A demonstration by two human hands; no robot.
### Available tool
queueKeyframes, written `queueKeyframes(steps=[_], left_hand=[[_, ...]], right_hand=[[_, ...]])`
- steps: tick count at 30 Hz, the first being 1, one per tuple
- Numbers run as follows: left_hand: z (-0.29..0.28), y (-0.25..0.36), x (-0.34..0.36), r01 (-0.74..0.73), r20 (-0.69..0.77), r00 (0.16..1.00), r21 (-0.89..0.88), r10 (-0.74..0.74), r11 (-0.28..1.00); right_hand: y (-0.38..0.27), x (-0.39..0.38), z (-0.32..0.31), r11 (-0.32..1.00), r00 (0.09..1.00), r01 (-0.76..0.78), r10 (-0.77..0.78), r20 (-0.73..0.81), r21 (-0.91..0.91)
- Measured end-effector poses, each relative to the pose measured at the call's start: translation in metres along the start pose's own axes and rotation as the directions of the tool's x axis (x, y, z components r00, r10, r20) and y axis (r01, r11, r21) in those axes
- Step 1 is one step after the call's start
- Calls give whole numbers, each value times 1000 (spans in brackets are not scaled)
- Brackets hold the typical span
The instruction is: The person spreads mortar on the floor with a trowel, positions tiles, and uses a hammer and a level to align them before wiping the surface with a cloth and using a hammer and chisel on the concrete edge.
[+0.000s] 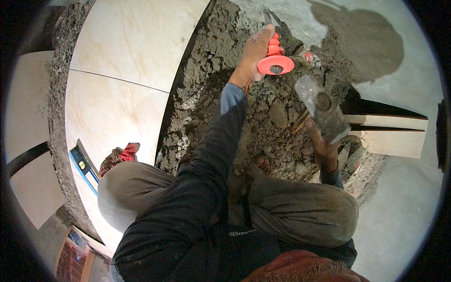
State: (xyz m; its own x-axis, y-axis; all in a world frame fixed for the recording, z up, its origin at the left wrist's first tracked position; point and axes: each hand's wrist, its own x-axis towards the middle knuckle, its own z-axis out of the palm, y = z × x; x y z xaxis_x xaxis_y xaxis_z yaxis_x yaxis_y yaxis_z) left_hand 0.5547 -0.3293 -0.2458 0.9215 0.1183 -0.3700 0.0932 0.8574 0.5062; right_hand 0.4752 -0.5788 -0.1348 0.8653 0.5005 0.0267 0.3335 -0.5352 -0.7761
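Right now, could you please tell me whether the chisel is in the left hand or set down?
The chisel is in the left hand, which grips its orange-red ribbed handle; its round guard shows near the wrist.

The smooth grey floor carries crumbly, lumpy grey-brown mortar below the left grip and the right grip, large cream marbled flat tiles left of the former, and pale, flat, straight-edged tile pieces right of the latter.
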Motion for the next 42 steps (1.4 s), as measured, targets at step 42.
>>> queueKeyframes(steps=[42], left_hand=[[42,14,41,-20,-161,987,-37,14,999]], right_hand=[[16,60,9,984,990,30,-53,-127,-176]])
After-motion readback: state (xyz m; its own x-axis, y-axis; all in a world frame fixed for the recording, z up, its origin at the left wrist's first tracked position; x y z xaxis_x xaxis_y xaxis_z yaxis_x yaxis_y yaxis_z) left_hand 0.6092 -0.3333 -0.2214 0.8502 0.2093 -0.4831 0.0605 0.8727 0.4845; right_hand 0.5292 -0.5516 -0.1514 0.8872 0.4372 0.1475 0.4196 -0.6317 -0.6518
